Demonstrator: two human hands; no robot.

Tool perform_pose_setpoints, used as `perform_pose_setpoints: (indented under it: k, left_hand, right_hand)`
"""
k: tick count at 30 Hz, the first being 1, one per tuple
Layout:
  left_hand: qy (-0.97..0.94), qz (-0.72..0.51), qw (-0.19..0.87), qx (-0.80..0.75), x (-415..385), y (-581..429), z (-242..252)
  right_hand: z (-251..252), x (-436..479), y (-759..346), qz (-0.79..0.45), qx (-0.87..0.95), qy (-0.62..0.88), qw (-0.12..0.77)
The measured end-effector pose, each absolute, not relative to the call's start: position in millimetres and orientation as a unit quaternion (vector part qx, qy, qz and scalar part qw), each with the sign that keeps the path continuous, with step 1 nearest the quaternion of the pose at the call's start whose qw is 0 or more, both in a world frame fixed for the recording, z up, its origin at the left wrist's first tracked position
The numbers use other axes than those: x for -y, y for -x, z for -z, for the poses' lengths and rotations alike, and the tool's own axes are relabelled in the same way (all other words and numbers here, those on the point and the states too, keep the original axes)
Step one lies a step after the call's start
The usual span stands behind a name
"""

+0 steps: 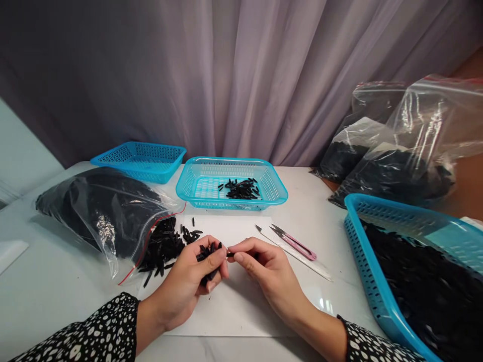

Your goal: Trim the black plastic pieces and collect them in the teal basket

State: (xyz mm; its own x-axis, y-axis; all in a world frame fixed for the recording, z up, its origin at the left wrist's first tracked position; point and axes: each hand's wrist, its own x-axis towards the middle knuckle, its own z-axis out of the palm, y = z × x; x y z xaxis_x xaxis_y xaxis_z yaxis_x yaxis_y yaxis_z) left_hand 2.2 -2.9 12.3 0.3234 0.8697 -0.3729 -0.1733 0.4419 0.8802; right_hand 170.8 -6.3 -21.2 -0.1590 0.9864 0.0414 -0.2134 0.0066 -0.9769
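A bunch of small, slim black pieces (pixel 212 275) is cupped in my left hand (pixel 184 286), its fingers curled round them. My right hand (pixel 268 274) pinches one such black piece (pixel 230 255) by its end, close to the left fingertips. Both hands are above a white sheet (pixel 241 311). Left of them, a loose pile of the same pieces (pixel 162 246) spills from a clear zip bag (pixel 113 211) lying on its side. What exactly the pieces are I cannot make out.
Beyond the hands, a light blue basket (pixel 186 188) holds some black pieces; another blue basket (pixel 158 173) stands behind left. Pink-handled thread snips (pixel 298 246) and a thin pointed tool (pixel 294 256) lie right. A larger blue basket (pixel 362 261) and filled bags (pixel 407 166) are farther right.
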Motion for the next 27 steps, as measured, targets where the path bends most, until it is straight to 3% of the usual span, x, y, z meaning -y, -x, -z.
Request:
perform_pose_setpoints:
  k: [27]
  left_hand:
    - [-0.341, -0.362, 0.733, -0.464, -1.2, 1.3, -8.7]
  right_hand:
    - [18.6, 2.6, -167.3, -0.682, 0.342, 0.387, 0.518]
